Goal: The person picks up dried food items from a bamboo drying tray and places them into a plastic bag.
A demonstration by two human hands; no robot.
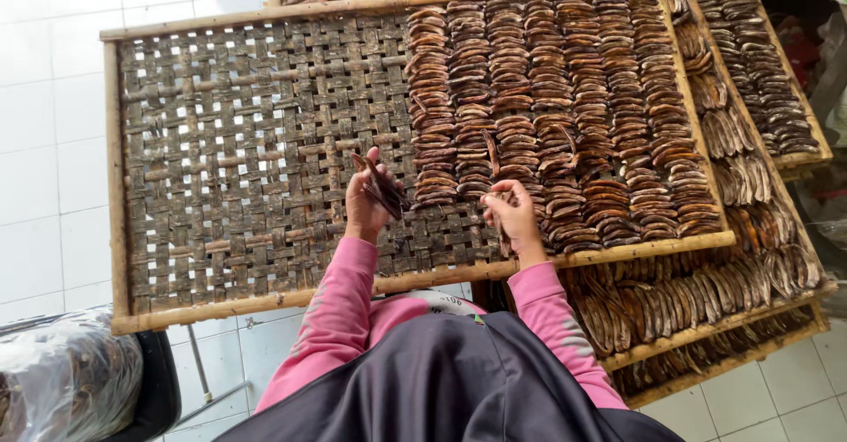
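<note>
While the left hand [366,199] keeps its grip closed on a small bunch of dark dried strips [385,188] over the bare weave at about seven o'clock of the top woven bamboo tray [238,168], the right hand [512,217] pinches one strip at the six o'clock foot of the laid rows [565,107]. About ten columns of brown slices fill the tray's three o'clock half, and at least four more loaded trays [750,63] are stacked beneath and beyond it. One clear plastic bag [66,376] of dark pieces sits at eight o'clock, on a black seat.
</note>
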